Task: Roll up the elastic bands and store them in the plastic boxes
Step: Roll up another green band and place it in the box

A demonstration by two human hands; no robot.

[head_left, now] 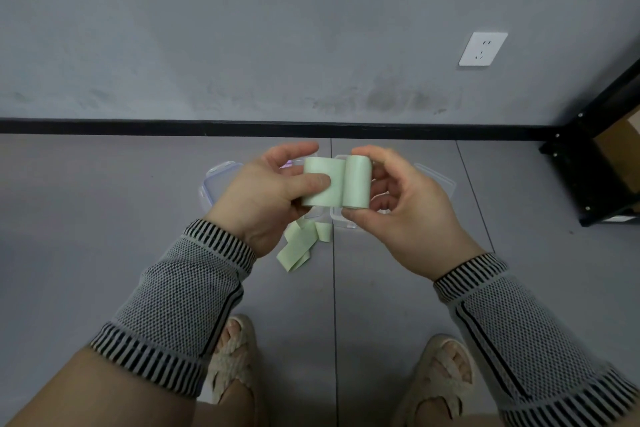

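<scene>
A pale green elastic band [323,182] is stretched between both hands at chest height. My right hand [398,215] pinches its rolled-up end [358,182] between thumb and fingers. The flat part is gripped by my left hand [263,198], thumb pressed on top. The band's loose tail [301,246] hangs down and lies folded on the grey floor. Clear plastic boxes with lids [216,180] [438,180] sit on the floor behind my hands, mostly hidden by them.
A grey wall with a black skirting strip [173,125] runs across ahead, with a white socket [483,48] on it. A black metal rack [606,163] holding a cardboard box stands at the right. My sandalled feet [235,354] are below.
</scene>
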